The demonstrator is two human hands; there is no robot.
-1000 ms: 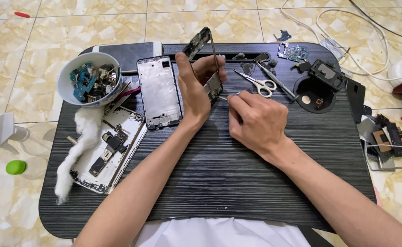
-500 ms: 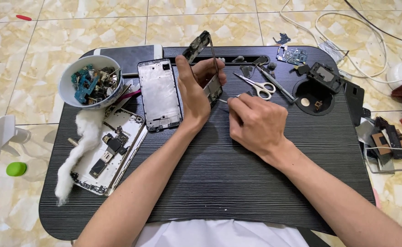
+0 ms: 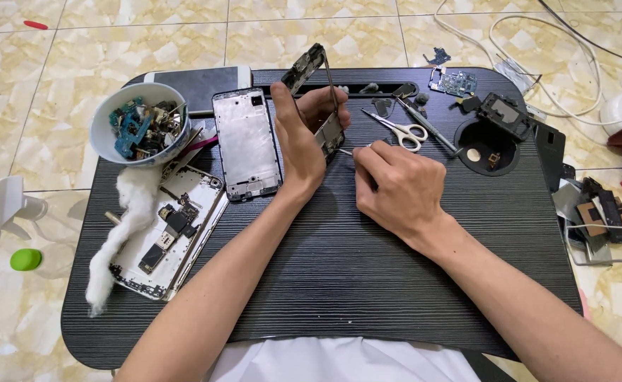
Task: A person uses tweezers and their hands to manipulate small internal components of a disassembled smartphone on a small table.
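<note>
Upper centre of frame: left hand (image 3: 302, 141) grips a phone frame (image 3: 319, 99), tilted on edge above the dark surface (image 3: 339, 283). Right hand (image 3: 396, 187), fingers curled, pinches a thin metal tool (image 3: 350, 151) whose tip touches the frame. Scissors (image 3: 401, 129) lie just right; a bowl of parts (image 3: 141, 127) sits upper left.

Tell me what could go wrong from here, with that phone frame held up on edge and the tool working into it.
1. The left hand grips the phone frame upright by one end only; pressure from the thin tool in the right hand could twist or bend it.
2. The tool tip points toward the left palm; a slip might jab it.
3. The scissors lie just beyond the right hand, and a quick move could knock them.
</note>
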